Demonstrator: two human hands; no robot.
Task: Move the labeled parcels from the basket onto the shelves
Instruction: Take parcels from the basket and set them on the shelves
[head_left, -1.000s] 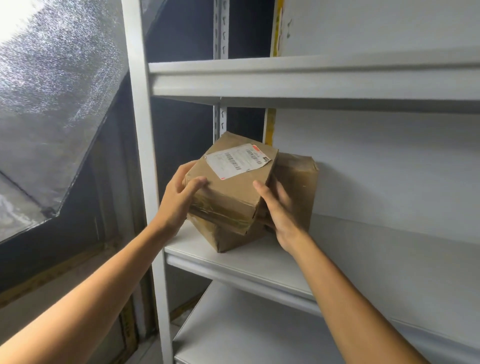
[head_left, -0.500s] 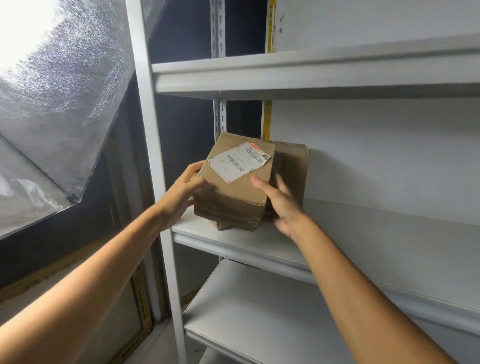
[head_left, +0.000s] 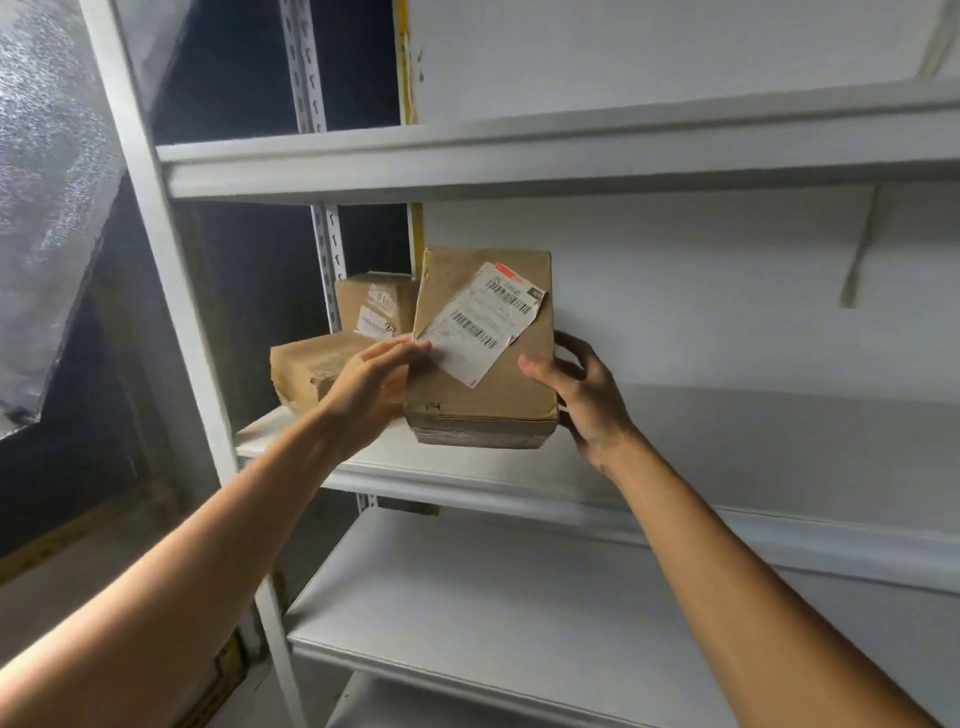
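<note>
Both hold parcel (head_left: 485, 387), left hand (head_left: 371, 387), right hand (head_left: 584, 402)

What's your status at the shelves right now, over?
Left hand flat against barcode-labeled parcel, right hand gripping its right edge. Parcel upright at middle shelf. Flat parcel and rear parcel close on its left.

Silvery foil sheet (head_left: 47, 208); white wall bracket (head_left: 862, 249)

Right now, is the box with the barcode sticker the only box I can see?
No, a low brown box and a taller box sit left of the barcode box on the shelf.
</note>
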